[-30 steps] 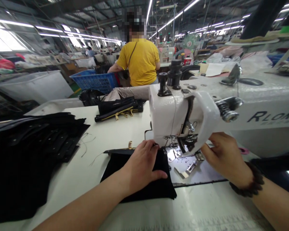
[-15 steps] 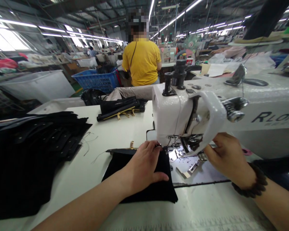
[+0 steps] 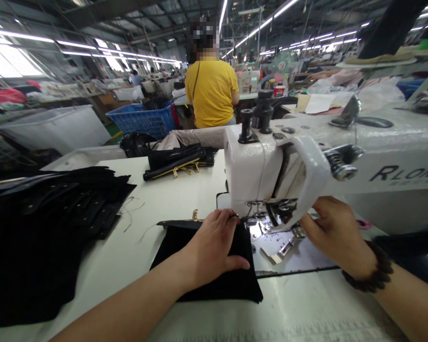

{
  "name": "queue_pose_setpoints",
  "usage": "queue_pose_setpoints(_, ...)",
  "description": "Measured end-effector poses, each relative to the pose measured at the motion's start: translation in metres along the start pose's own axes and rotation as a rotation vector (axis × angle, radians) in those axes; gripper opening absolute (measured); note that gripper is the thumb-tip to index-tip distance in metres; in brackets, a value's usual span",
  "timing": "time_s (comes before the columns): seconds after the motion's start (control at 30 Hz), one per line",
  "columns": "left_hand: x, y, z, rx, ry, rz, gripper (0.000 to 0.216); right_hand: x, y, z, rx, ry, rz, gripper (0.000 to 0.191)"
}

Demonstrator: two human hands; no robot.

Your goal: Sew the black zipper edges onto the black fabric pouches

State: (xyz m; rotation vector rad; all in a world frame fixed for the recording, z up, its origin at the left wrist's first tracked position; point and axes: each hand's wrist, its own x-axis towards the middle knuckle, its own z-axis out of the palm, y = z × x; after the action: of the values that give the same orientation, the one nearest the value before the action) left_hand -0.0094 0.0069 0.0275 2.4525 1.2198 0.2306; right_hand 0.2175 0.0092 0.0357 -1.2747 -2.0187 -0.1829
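My left hand (image 3: 214, 247) lies flat on a black fabric piece (image 3: 207, 287), thumb spread and fingertips close to the presser foot area. Along the piece's far edge runs a zipper with a gold pull (image 3: 195, 214). The piece's right edge is beside the needle area of a white sewing machine (image 3: 249, 166). My right hand (image 3: 333, 232), with a dark beaded bracelet at its wrist, is closed beside the machine head's lower right side; its fingertips are partly hidden, and I cannot make out what they hold. Left of that hand, a metal guide attachment (image 3: 280, 251) rests over the bed plate.
A stack of black pieces (image 3: 39, 247) covers the table's left side. Rolled black pieces with gold zippers (image 3: 180, 161) lie behind my left hand. Loose threads (image 3: 130, 213) are on the tabletop. Beyond are a blue basket (image 3: 142, 121) and a person in a yellow shirt (image 3: 212, 92).
The view has shifted slightly, so the machine appears a little further left. Both hands and the black fabric piece keep nearly the same places.
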Motion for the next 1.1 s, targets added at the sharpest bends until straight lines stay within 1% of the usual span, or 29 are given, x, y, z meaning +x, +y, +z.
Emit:
queue_pose_setpoints(0.07,0.0,-0.002,0.003,0.002,0.019,0.012,0.077,0.0,0.001,0.0,0.019,-0.001,0.022,0.026)
queue_pose_setpoints(0.13,0.0,-0.003,0.005,0.009,0.035,0.016,0.08,0.001,0.001,-0.002,0.071,-0.032,0.026,0.025)
queue_pose_setpoints(0.2,0.0,-0.001,0.003,0.021,0.032,0.011,0.079,0.001,-0.002,-0.003,0.129,-0.136,-0.023,0.026)
queue_pose_setpoints(0.23,0.0,0.0,0.002,0.03,0.022,0.005,0.078,0.0,-0.005,-0.003,0.139,-0.198,-0.073,0.027)
queue_pose_setpoints(0.3,0.0,0.003,-0.001,0.048,-0.012,-0.012,0.075,-0.001,-0.013,0.0,0.103,-0.299,-0.202,0.027)
queue_pose_setpoints(0.37,0.001,0.006,-0.004,0.063,-0.043,-0.024,0.072,-0.004,-0.022,0.004,0.063,-0.396,-0.304,0.022)
queue_pose_setpoints(0.47,0.001,0.007,-0.005,0.068,-0.045,-0.028,0.071,-0.009,-0.031,0.008,0.088,-0.623,-0.388,0.018)
queue_pose_setpoints(0.53,0.002,0.006,-0.005,0.065,-0.034,-0.022,0.072,-0.01,-0.033,0.009,0.095,-0.712,-0.413,0.02)
queue_pose_setpoints(0.67,0.005,0.004,-0.005,0.066,-0.033,-0.019,0.07,-0.009,-0.033,0.008,0.099,-0.726,-0.389,0.022)
queue_pose_setpoints(0.9,0.008,0.003,-0.001,0.064,0.02,-0.01,0.068,-0.008,-0.035,0.01,0.1,-0.764,-0.303,0.017)
queue_pose_setpoints(1.03,0.01,-0.002,0.002,0.048,0.061,0.018,0.067,-0.002,-0.023,0.0,0.114,-0.714,-0.277,0.009)
queue_pose_setpoints(1.1,0.011,-0.004,0.003,0.036,0.078,0.037,0.068,0.004,-0.013,-0.008,0.14,-0.767,-0.241,0.014)
